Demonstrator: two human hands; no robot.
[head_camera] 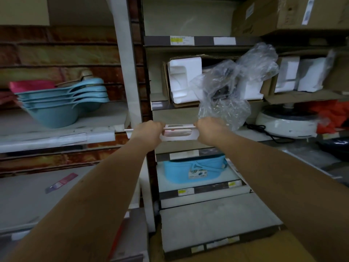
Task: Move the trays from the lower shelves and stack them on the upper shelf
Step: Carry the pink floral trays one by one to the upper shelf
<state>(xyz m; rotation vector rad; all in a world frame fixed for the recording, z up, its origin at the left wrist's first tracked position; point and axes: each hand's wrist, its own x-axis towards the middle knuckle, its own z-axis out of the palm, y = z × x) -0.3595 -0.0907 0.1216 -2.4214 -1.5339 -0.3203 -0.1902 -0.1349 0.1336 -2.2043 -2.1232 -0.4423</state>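
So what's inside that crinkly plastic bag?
Through the clear plastic bag something dark shows, too crumpled and blurred to name. Behind it sits white foam packing, partly covered.

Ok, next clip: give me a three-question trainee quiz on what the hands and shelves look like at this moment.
1. True or false: both the left hand and the right hand grip the white tray.
2. Which item sits on the shelf directly below the held tray? A) a red bucket B) a blue basket C) a glass jar
3. Fill in: the stack of blue basins is on the ___ side of the white upright post.

Key: 1 true; 2 B; 3 left.
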